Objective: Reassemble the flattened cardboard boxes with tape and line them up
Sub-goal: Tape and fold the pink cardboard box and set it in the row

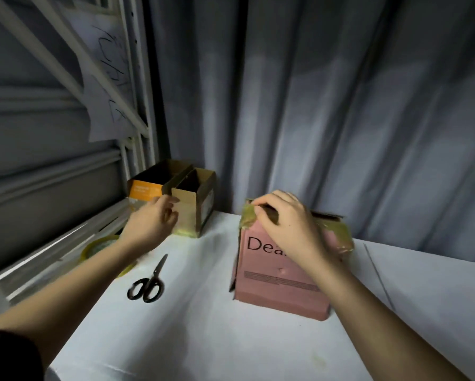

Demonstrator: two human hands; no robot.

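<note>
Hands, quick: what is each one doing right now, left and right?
Left hand: open, relaxed fingers against the small brown box, gripping nothing.
Right hand: fingers curled over the top edge of the pink box, gripping it.

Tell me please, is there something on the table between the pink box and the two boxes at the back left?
Nothing visible. The pink box and the brown box have only bare white table between them. The scissors lie nearer the person, out of that path.
</note>
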